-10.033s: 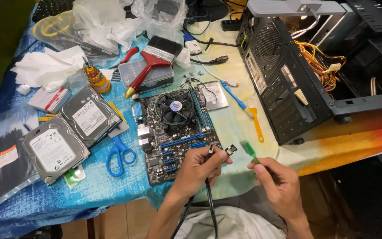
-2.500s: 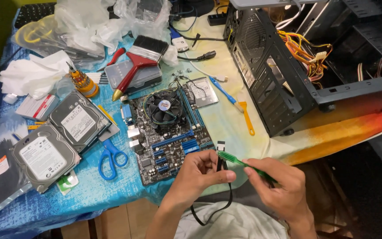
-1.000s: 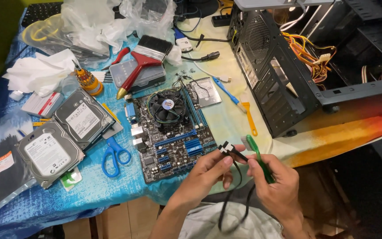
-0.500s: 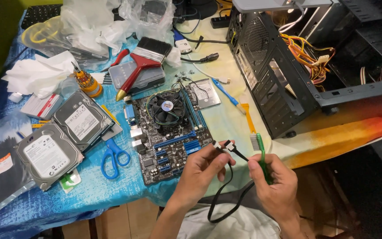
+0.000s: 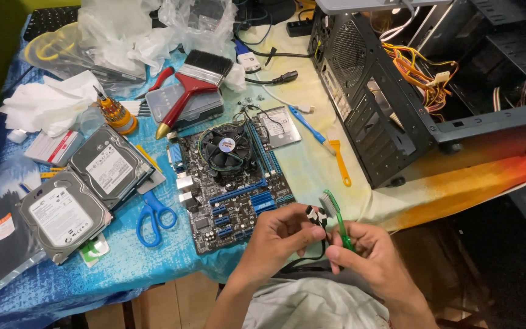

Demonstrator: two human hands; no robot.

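Observation:
My left hand pinches the black-and-white plug of a thin black cable that loops down toward my lap. My right hand grips a small green-handled brush, bristles up, right beside the plug. Both hands hover at the table's front edge, just right of the bare motherboard with its round black fan.
Two hard drives, blue scissors, a red paintbrush on a grey case, a screwdriver set, tissues and plastic bags crowd the left. An open black computer case lies at right; a yellow and blue tool lies beside it.
The brush head has come up against the plug in my left hand. The cable loop has drawn in closer to my lap.

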